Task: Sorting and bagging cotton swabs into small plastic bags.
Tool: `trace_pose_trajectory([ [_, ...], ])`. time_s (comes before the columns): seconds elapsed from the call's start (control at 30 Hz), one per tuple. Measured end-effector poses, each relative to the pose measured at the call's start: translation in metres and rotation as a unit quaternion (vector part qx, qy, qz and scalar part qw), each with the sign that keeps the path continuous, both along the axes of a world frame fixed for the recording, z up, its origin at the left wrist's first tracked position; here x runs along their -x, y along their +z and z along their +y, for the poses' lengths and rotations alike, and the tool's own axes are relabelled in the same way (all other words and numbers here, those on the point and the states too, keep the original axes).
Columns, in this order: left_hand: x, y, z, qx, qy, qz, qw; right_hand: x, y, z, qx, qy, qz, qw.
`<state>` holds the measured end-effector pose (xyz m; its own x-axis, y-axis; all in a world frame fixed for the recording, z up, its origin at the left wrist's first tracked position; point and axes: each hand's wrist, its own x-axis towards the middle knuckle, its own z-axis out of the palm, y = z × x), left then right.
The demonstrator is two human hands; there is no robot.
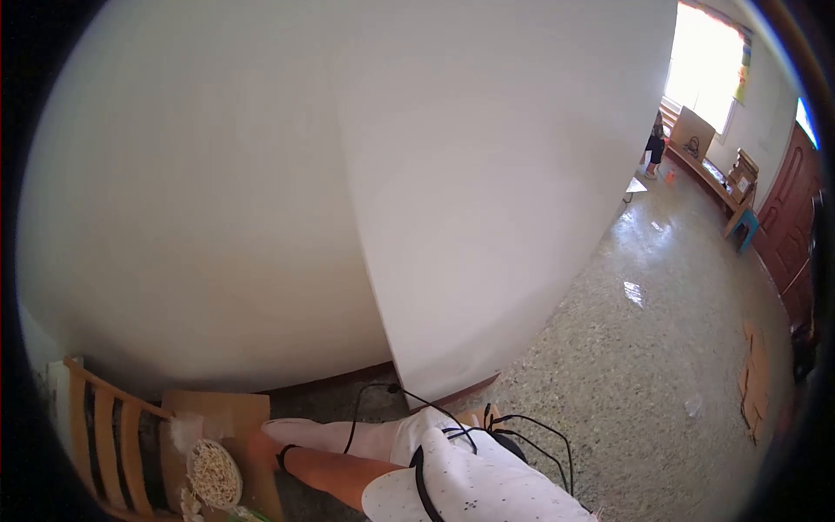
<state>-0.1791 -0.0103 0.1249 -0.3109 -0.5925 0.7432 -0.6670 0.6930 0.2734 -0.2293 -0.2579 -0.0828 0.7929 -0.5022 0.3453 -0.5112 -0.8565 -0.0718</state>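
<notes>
Speckled shirt (487, 477) foremost, one of the hands (263, 447), openness unclear, overlaps cardboard (248, 411).

Through my one fisheye view, I look down from head height — just above a white, dark-flecked cloth shirt (496, 491) — facing a broad, smooth white wall (209, 174) close ahead.

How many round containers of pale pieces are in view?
1. The round container of pale pieces is at the lower left, seen against the brown board, right of the slatted wooden frame. Others may be hidden beyond the lower edge.
</notes>
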Motion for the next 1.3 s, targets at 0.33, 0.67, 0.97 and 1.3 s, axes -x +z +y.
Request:
trace_pose_trajectory([
  [0.33, 0.034, 0.026, 0.021, -0.039, 0.038, -0.010, 0.998, 0.014, -0.009, -0.027, -0.005, 0.019, -0.006, 1.000],
  [0.67, 0.103, 0.091, -0.092, -0.236, -0.213, 0.032, 0.948, 0.024, -0.013, -0.043, -0.032, 0.009, -0.037, 0.999],
  [0.97, 0.123, 0.141, -0.116, -0.130, -0.266, 0.023, 0.955, 0.043, -0.026, -0.087, -0.045, -0.013, -0.054, 0.997],
  [1.3, 0.119, 0.144, -0.089, -0.089, -0.134, -0.045, 0.986, -0.118, -0.008, 0.048, -0.075, 0.358, -0.175, 0.914],
])
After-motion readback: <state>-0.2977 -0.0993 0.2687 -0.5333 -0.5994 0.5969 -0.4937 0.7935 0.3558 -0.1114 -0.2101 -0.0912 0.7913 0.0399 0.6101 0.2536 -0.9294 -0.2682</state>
